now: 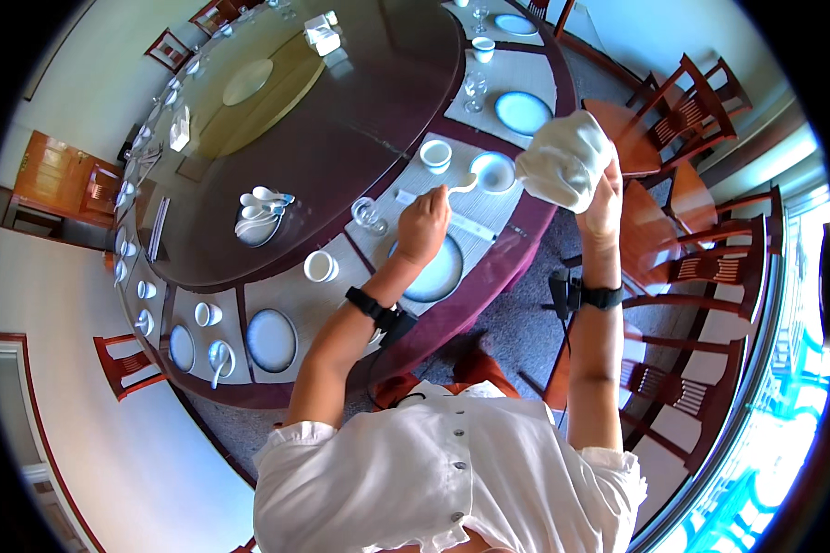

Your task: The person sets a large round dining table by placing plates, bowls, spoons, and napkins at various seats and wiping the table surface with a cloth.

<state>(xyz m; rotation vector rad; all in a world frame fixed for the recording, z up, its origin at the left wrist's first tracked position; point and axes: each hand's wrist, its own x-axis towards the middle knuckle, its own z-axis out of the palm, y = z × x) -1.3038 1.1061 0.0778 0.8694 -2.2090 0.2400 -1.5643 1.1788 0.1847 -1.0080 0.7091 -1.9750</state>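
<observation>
My left hand (422,228) is closed around a white soup spoon (465,184), whose bowl end points at a small blue-rimmed bowl (496,171). Whether the spoon touches the bowl I cannot tell. A bunched white cloth (563,161) is gripped in my right hand (603,205), raised beside the table edge to the right of the bowl. Partly hidden by my left hand and wrist lies a blue-rimmed plate (436,275). A long pale wrapped strip (470,228) rests on the placemat above it. Close by stand a white cup (435,155) and a stemmed glass (367,216).
A big dark turntable (378,101) fills the round table's middle; a dish of several white spoons (258,221) sits on it. Around the rim are other settings, with a plate (272,340) and cup (321,266) to the left. Wooden chairs (710,267) crowd the right side.
</observation>
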